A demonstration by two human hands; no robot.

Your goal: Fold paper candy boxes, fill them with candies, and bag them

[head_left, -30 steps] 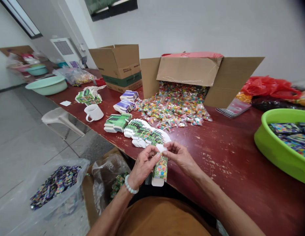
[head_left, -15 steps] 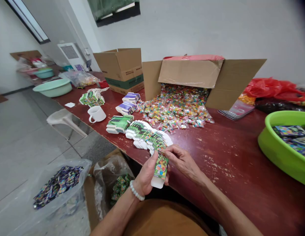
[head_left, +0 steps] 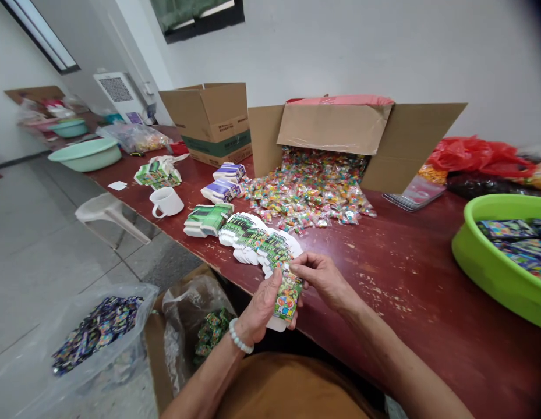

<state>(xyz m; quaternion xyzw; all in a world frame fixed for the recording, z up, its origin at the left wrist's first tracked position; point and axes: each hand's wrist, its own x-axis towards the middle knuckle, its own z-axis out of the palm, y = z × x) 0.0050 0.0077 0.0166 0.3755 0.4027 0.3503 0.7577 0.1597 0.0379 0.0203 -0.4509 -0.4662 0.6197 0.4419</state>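
Observation:
My left hand (head_left: 262, 304), with a pale bead bracelet at the wrist, is closed round a small green printed box (head_left: 288, 295). A white flap shows at the box's lower end. At its upper end, the fingertips of my right hand (head_left: 322, 278) pinch the edge or flap. Just beyond lies a fanned row of flat green-and-white cartons (head_left: 257, 238). A bundle of green cartons (head_left: 208, 219) sits left of the row. Behind the row, small clear packets of colourful candy (head_left: 309, 192) spill from a cardboard box (head_left: 335, 125) lying on its side.
On the red table (head_left: 396, 273) stand a white mug (head_left: 166, 202), purple carton bundles (head_left: 222, 189), an open brown box (head_left: 215, 125) and, at right, a green basin (head_left: 480, 250) holding dark packs. Below left are a plastic bag of dark packs (head_left: 99, 329) and a lined box with green packs (head_left: 213, 331).
My right fingers have shifted slightly at the box's upper end, and the box has turned a little in my left hand. The whole view has moved slightly.

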